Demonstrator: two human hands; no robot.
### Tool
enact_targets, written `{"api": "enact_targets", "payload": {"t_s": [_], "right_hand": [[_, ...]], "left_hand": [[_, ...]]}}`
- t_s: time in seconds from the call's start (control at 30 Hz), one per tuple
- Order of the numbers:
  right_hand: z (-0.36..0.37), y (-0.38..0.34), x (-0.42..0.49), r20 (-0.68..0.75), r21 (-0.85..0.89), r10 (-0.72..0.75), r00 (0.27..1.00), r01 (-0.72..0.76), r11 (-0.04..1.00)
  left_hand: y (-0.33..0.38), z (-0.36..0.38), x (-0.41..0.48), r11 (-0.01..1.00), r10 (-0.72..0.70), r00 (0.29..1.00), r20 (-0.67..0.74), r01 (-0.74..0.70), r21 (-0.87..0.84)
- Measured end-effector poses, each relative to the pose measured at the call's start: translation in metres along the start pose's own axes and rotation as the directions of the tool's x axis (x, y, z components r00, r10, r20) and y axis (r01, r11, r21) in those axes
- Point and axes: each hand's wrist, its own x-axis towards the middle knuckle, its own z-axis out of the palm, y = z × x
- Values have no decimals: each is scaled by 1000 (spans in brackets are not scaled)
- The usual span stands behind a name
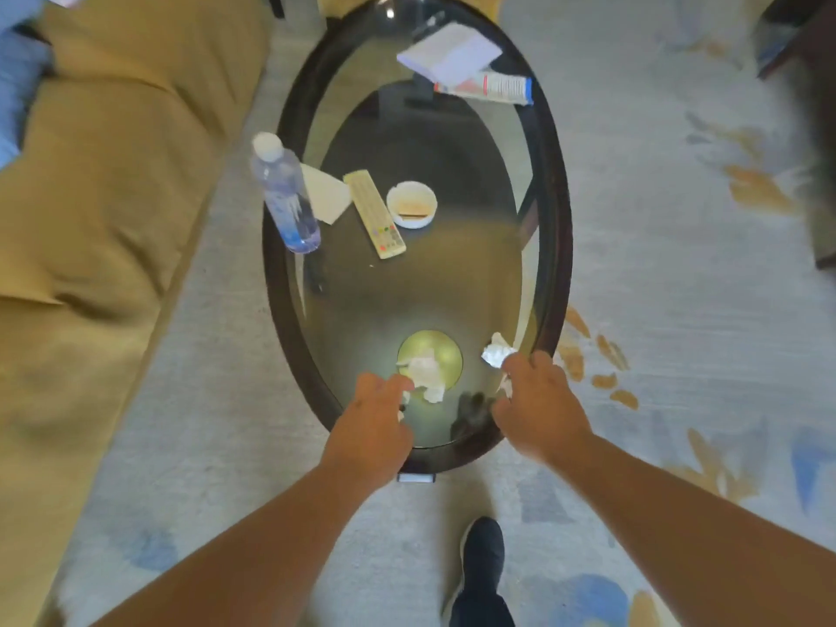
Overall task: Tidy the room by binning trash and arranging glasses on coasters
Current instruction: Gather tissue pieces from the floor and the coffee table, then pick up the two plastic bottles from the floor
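Observation:
Two crumpled white tissues lie at the near end of an oval glass table [554,246]. One tissue [425,371] rests over a round green-gold coaster [445,350]; my left hand [373,420] reaches it, fingertips touching its near edge. The other tissue [496,350] sits by the right rim, and my right hand [538,400] is right behind it, fingers curled and touching it. Neither tissue is lifted. No drinking glass shows in view.
Further up the table stand a clear water bottle [285,194], a folded napkin [328,196], a remote control [374,214], a white ashtray [411,204], a notepad [452,49] and a tube [486,88]. A tan sofa [104,196] runs along the left. My black shoe [482,554] is on the patterned carpet.

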Motion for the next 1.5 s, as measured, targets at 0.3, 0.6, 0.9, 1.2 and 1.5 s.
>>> {"api": "enact_targets", "payload": {"t_s": [0.3, 0.6, 0.9, 1.2, 1.5], "right_hand": [[21, 56, 98, 96, -141, -138, 986, 151, 978], [-5, 51, 112, 293, 31, -132, 947, 128, 991], [-106, -13, 71, 152, 519, -206, 967, 99, 849], [-212, -20, 3, 94, 680, -161, 982, 55, 731], [-309, 22, -86, -102, 644, -72, 992, 121, 755]], "left_hand": [[27, 61, 92, 945, -73, 996, 50, 53, 322], [62, 27, 97, 949, -315, 946, 80, 314, 29], [188, -44, 77, 709, -278, 958, 67, 251, -659], [272, -89, 32, 581, -81, 980, 183, 196, -790], [359, -118, -31, 905, 263, 964, -40, -260, -336]]}}
